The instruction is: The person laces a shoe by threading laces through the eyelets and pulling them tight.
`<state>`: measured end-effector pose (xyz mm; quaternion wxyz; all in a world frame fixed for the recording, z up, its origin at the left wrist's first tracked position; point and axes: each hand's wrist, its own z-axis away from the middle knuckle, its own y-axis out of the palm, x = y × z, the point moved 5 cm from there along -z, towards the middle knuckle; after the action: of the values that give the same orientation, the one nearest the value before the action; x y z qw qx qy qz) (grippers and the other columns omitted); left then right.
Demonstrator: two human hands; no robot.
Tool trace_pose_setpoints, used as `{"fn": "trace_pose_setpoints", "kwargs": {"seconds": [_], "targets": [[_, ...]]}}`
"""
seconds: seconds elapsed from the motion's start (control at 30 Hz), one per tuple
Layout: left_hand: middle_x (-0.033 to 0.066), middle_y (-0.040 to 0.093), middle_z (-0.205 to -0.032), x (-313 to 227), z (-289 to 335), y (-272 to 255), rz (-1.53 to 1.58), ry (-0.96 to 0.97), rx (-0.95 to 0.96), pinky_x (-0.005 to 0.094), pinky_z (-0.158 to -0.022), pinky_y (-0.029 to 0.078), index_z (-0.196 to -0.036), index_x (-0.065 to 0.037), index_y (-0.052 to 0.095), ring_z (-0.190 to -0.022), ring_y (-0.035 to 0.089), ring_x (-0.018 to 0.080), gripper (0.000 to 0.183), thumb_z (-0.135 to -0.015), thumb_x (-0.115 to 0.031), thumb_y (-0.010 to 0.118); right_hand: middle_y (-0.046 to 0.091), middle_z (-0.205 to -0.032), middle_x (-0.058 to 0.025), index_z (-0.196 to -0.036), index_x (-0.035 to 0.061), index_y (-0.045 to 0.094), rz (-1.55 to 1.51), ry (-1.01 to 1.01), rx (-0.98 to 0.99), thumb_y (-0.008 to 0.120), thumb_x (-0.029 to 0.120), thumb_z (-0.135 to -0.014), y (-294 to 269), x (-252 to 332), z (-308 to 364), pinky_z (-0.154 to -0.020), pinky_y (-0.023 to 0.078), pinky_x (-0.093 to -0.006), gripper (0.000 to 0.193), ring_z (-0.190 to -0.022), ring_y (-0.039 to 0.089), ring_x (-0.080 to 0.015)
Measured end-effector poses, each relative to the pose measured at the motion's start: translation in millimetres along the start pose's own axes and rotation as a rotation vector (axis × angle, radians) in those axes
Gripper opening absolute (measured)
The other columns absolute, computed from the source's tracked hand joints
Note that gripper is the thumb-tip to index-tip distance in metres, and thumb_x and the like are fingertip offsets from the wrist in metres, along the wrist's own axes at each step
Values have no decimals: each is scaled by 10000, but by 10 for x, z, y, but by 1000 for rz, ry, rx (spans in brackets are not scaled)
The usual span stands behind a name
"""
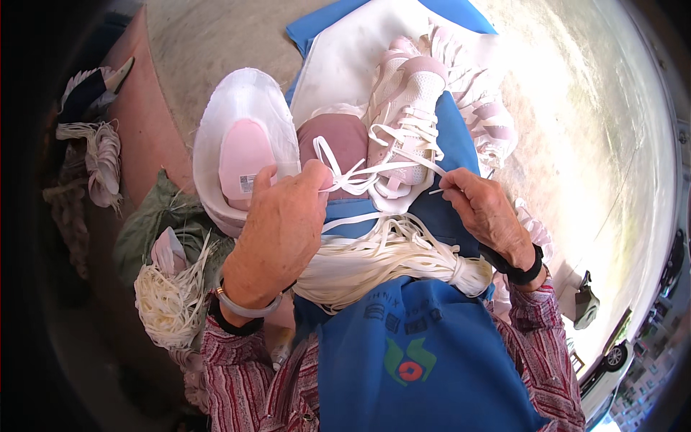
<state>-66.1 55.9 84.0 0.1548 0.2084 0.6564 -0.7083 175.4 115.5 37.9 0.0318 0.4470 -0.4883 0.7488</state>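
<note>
A pale pink and white sneaker upper (pixel 403 101) lies in front of me, with a white shoelace (pixel 409 137) threaded through part of its eyelets. My left hand (pixel 277 227) pinches a loose stretch of this lace between thumb and fingers, left of the upper. On the right, my right hand (pixel 489 214) pinches the lace too, and a short tip sticks out by its fingers. The lace runs slack in loops between the hands. Beside my left hand is a white shoe piece (pixel 209 155) with a pink oval pad (pixel 245 155) and a small label.
A thick bundle of white laces (pixel 381 263) lies across my lap, over a blue apron (pixel 425 360). More pink uppers (pixel 489 115) are stacked at the far right. Another lace bundle (pixel 169 299) hangs at left, near a green sack (pixel 162 223). Further shoe parts (pixel 104 162) are at far left.
</note>
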Motion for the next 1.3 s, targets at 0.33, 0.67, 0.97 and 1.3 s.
{"fn": "trace_pose_setpoints", "kwargs": {"seconds": [0.33, 0.67, 0.97, 1.3], "targets": [[134, 596, -661, -39, -58, -78, -55, 70, 110, 500, -931, 383, -907, -54, 561, -667, 601, 337, 34, -892, -81, 577, 622, -835, -133, -950, 23, 575, 104, -38, -67, 604, 54, -866, 26, 34, -88, -621, 495, -402, 95, -735, 624, -347], [106, 612, -726, -331, 83, 86, 592, 340, 169, 315, -549, 479, -979, -49, 649, -680, 631, 281, 134, -859, -108, 646, 632, -847, -132, -936, 12, 628, -12, 91, -78, 621, 29, -853, -47, 48, -71, -658, 510, -364, 84, -752, 639, -320], [128, 652, -766, -106, -229, 155, -44, 278, 179, 420, -777, 477, -913, -37, 624, -721, 622, 312, 82, -862, -101, 615, 633, -818, -148, -945, 39, 641, 82, 65, -287, 625, 49, -861, -176, -138, -190, -635, 498, -372, 86, -706, 633, -331], [155, 672, -831, -65, -444, 337, 41, 269, -82, 393, -788, 471, -947, -25, 690, -754, 629, 308, 121, -855, -92, 647, 590, -799, -105, -903, 45, 648, 14, -27, -224, 627, 94, -858, -125, -217, 20, -620, 497, -381, 70, -697, 614, -310]]}}
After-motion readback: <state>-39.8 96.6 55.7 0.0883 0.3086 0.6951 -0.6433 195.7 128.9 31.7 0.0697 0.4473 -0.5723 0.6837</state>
